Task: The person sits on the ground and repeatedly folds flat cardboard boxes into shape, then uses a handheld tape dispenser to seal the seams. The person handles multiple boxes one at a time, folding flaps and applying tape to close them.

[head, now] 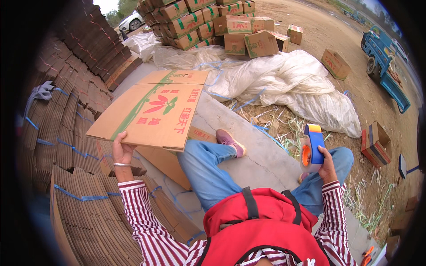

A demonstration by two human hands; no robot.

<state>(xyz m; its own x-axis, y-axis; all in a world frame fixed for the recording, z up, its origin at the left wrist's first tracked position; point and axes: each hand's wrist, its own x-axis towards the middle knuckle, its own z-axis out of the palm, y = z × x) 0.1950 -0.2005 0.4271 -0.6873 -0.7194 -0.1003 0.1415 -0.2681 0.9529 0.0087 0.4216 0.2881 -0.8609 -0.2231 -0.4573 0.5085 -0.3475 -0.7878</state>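
Note:
My left hand grips the near edge of a flattened cardboard carton, its thumb on the printed top face. The carton is held out at the left, above my knee, and bears a green stripe, red and green plant pictures and red writing. On the right, my right hand is closed around a blue tape dispenser with a yellow end and a roll of packing tape on an orange hub. The dispenser is held upright near my right knee, apart from the carton.
Bundles of flat cartons tied with blue strapping line the left. Crumpled plastic sheeting lies ahead, before stacked cartons. Loose straw and strapping lie beside the concrete slab. An open box and blue cargo vehicle stand right.

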